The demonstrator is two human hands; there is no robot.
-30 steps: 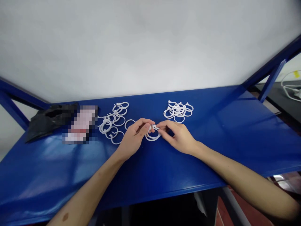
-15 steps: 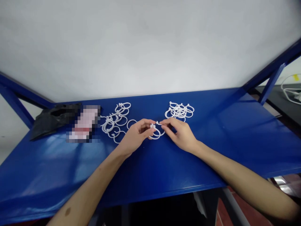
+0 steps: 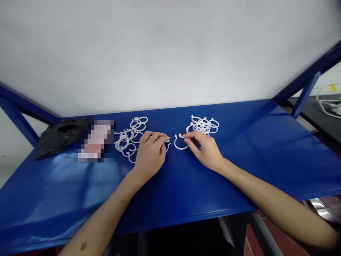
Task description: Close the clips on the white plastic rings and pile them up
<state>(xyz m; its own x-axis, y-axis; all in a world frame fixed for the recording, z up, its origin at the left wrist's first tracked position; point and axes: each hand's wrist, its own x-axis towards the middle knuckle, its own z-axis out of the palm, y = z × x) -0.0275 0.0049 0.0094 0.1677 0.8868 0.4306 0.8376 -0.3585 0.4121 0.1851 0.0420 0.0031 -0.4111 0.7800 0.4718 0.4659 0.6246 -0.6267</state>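
Note:
My right hand (image 3: pixel 205 151) is closed, thumb and fingertips pinching one end of a white plastic curtain ring (image 3: pixel 180 148). That ring is unfastened, with a gap at its top left. My left hand (image 3: pixel 150 153) is closed too, its fingers curled over another white curtain ring (image 3: pixel 168 146), mostly hidden behind the thumb. Whether it holds more than one cannot be seen. Left of it lies a loose spread of white rings (image 3: pixel 123 146), several of them open. Beyond my right hand sits a tighter heap of rings (image 3: pixel 201 126).
Everything lies on a blue tabletop (image 3: pixel 191 188) with a pale wall (image 3: pixel 170 53) behind. At the left are a black plastic bag (image 3: pixel 57 137) and a blurred-out flat object (image 3: pixel 97 137). Blue frame bars (image 3: pixel 306 94) rise at both ends.
My left hand has moved slightly left, away from my right hand, and turned palm down with its ring. The ring at my right fingertips now shows apart from the left hand.

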